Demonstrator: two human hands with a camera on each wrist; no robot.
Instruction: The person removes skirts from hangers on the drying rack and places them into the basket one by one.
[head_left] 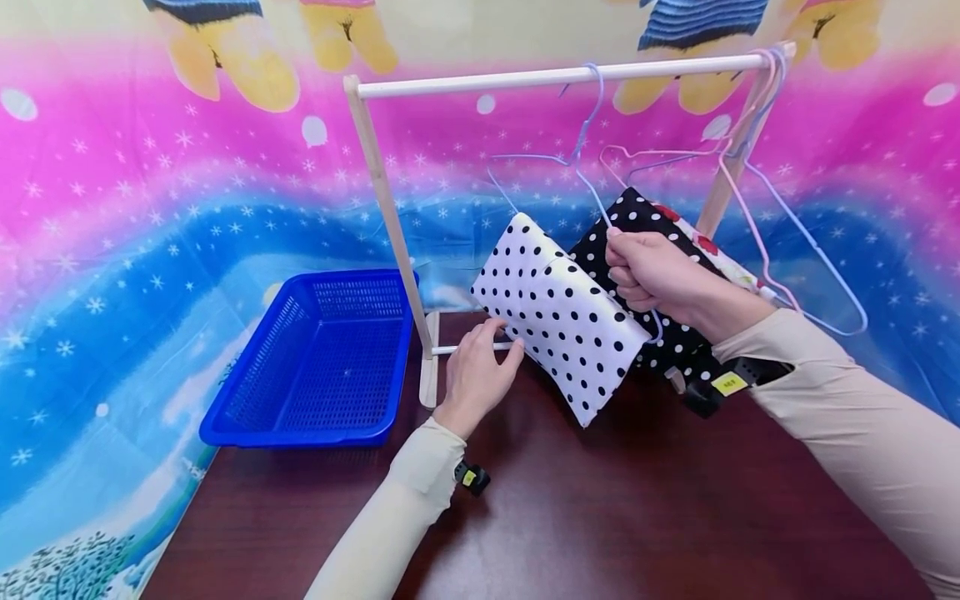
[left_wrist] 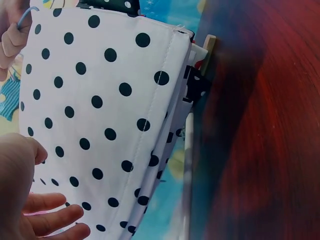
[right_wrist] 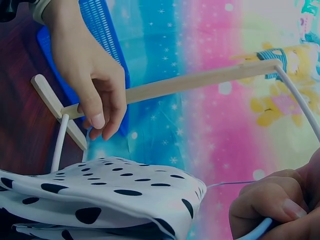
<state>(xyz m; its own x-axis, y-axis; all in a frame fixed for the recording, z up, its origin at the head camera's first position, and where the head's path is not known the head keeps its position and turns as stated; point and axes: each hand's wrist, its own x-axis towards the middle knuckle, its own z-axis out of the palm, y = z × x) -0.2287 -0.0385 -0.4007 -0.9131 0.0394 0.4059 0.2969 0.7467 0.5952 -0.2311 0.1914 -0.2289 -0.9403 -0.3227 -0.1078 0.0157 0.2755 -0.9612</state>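
A white cloth with black dots [head_left: 558, 304] hangs folded over a light purple hanger [head_left: 588, 179], whose hook sits on the rack's top rod. My right hand [head_left: 652, 271] grips the hanger's sloping side wire, its fingers curled round it; the right wrist view shows the wire [right_wrist: 257, 230] running through that fist. At the cloth's left lower edge is my left hand [head_left: 480, 367], fingers loosely bent. The left wrist view shows these fingers [left_wrist: 55, 220] spread beside the dotted cloth [left_wrist: 100, 110], pinching nothing.
A wooden rack [head_left: 386, 200] stands on the dark red table [head_left: 555, 517]. Behind my right hand hang a black cloth with white dots [head_left: 592, 246] and a floral cloth [head_left: 708, 246], near a pink hanger [head_left: 750, 212]. A blue plastic basket [head_left: 300, 437] sits left of the rack.
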